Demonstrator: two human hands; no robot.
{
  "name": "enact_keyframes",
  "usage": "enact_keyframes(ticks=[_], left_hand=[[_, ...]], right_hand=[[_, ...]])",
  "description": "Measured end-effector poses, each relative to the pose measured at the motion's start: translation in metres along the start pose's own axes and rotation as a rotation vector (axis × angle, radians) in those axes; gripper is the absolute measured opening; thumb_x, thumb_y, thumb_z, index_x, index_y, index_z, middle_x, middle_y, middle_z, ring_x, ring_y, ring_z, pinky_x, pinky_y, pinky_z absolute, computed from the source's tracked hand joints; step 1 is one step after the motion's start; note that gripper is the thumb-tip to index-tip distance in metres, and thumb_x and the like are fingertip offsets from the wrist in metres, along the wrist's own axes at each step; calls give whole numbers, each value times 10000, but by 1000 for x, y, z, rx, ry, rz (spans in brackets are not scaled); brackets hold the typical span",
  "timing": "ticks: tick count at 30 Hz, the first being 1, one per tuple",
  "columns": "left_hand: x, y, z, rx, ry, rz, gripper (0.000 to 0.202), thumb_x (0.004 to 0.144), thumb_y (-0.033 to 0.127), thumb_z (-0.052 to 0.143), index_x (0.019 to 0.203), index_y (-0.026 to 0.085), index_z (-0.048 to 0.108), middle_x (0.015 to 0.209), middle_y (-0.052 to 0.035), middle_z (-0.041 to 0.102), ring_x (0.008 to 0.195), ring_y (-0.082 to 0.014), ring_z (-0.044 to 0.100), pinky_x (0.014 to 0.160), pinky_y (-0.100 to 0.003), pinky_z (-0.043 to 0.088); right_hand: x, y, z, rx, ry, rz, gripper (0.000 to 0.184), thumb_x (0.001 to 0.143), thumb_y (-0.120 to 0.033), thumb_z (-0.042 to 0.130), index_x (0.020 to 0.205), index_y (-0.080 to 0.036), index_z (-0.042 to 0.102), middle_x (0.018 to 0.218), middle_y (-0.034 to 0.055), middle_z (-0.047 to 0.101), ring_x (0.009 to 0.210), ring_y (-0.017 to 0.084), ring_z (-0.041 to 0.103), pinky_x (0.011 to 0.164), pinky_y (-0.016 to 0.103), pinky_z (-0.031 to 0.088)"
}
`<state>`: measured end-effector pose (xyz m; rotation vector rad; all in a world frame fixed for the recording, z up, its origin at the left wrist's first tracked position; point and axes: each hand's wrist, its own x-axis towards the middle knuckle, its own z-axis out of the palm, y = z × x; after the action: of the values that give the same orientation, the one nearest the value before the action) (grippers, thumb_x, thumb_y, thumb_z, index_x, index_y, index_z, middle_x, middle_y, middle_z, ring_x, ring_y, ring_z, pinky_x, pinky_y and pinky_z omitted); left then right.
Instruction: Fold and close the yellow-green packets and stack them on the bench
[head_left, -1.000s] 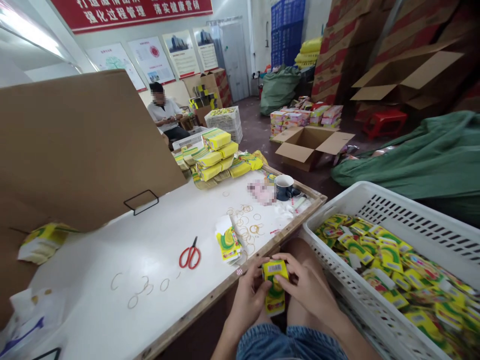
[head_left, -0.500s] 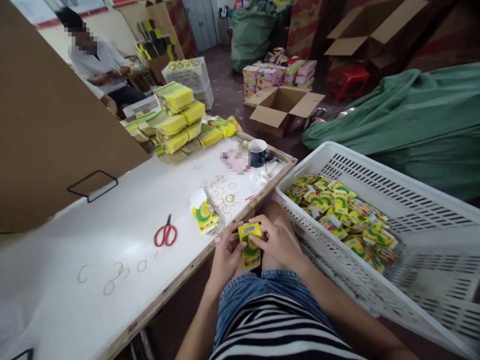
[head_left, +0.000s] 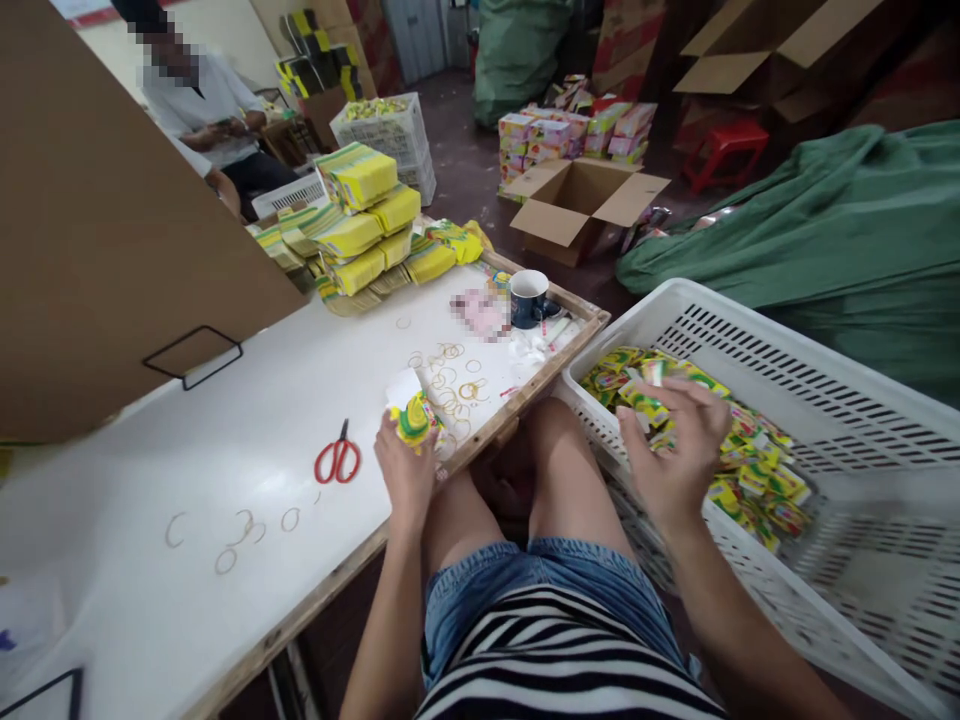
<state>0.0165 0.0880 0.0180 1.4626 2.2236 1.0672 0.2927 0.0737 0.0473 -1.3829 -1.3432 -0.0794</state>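
My left hand (head_left: 406,474) is at the table's front edge, its fingers and thumb closed around a small stack of flat yellow-and-green cartons (head_left: 412,420). Over the white plastic basket (head_left: 679,290) is my right hand (head_left: 679,455), with its fingers apart and nothing clearly held. A pale-ended carton shows just beyond its fingertips, and I cannot tell if they touch. Many small yellow cartons (head_left: 750,470) lie loosely heaped in the basket. Left of my left hand lie red-handled scissors (head_left: 338,462) on the white table (head_left: 285,430).
Rubber bands (head_left: 450,385) are scattered on the table. A dark mug (head_left: 529,300) stands near its corner, and bundled yellow cartons (head_left: 360,220) are piled at the back. A cardboard panel (head_left: 135,220) blocks the left. Beyond sit an open cardboard box (head_left: 577,205) and a seated person (head_left: 217,130).
Both hands were together over my lap on one yellow carton. They have parted: the left has moved to the stack on the table, the right over the basket. That carton has left my lap.
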Motion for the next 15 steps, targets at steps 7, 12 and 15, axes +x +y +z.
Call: enact_keyframes(ticks=[7, 12, 15], left_hand=[[24, -28, -21, 121, -21, -175, 367, 786, 225, 629, 1132, 111, 582, 770, -56, 640, 795, -257, 652, 758, -391, 509], [-19, 12, -28, -178, -88, 39, 200, 855, 290, 565, 990, 163, 640, 795, -37, 674, 715, -169, 640, 678, -271, 520], [-49, 34, -24, -441, -200, 226, 143, 864, 274, 588, 946, 186, 664, 805, -29, 685, 709, -152, 635, 683, -252, 514]], right_hand=[[-27, -16, 21, 207, -258, 175, 135, 910, -267, 567, 990, -203, 654, 937, 79, 658, 870, 222, 617, 776, 384, 523], [-40, -62, 42, 396, -476, 52, 291, 930, -212, 520, 1213, -235, 584, 1183, 108, 655, 1093, 254, 605, 899, 421, 509], [-42, -77, 51, 464, -553, 4, 418, 934, -192, 492, 1348, -241, 460, 1313, 120, 575, 1216, 263, 538, 968, 443, 485]])
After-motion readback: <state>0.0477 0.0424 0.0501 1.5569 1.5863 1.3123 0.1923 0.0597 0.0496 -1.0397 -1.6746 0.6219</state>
